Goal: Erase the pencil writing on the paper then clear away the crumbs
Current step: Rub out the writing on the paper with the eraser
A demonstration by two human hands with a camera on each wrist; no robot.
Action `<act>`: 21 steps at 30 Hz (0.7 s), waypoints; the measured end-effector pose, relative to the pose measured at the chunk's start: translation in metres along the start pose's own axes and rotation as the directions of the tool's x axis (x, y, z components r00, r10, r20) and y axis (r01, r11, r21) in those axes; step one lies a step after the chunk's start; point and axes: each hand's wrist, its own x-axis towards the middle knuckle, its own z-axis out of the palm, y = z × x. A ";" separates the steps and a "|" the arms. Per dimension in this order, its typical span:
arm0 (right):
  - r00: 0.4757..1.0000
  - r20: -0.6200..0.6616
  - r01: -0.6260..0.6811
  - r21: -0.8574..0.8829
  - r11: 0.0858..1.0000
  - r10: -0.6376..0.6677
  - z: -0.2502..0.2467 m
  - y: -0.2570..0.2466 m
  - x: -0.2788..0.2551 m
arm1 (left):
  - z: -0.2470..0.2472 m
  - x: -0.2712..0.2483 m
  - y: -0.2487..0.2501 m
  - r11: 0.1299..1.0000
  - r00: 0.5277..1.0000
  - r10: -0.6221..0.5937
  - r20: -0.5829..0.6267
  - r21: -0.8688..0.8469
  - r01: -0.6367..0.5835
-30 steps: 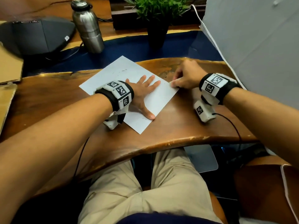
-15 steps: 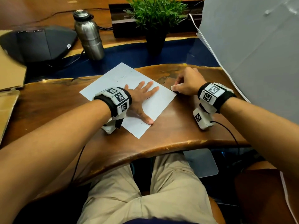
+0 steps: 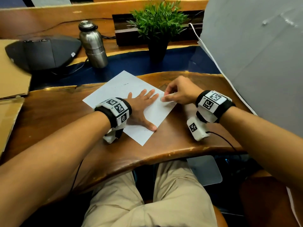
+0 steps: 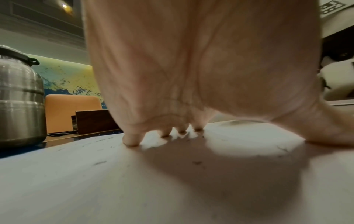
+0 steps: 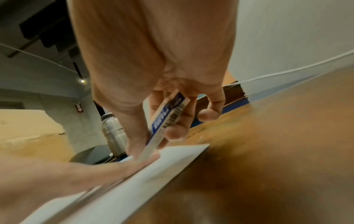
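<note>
A white sheet of paper [image 3: 113, 94] lies at an angle on the wooden desk [image 3: 49, 112]. My left hand [image 3: 142, 105] presses flat on it with straight, spread fingers; the left wrist view shows the fingertips [image 4: 132, 140] down on the sheet [image 4: 95, 181] amid dark eraser crumbs [image 4: 197, 162]. My right hand [image 3: 178, 94] pinches a white eraser [image 3: 168, 96] at the paper's right corner. In the right wrist view the eraser [image 5: 166, 115] has a blue-and-white sleeve, and its bare end points down at the paper [image 5: 172, 157]. Faint pencil marks [image 3: 124, 84] remain near the far corner.
A steel bottle [image 3: 93, 45], a dark grey device [image 3: 44, 51] and a potted plant [image 3: 157, 30] stand beyond the paper. Cardboard [image 3: 11, 76] lies at the left. A large white panel [image 3: 255, 54] rises at the right. The desk's front edge [image 3: 147, 158] curves near my lap.
My right hand has lifted from the desk by the paper's corner and moved left over the sheet with the eraser. The left hand stays pressed on the paper.
</note>
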 end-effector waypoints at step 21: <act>0.984 0.058 -0.167 -0.008 0.986 0.167 -0.007 0.016 0.000 | -0.020 -0.056 -0.115 0.830 0.821 -0.544 -0.172 -0.251 0.498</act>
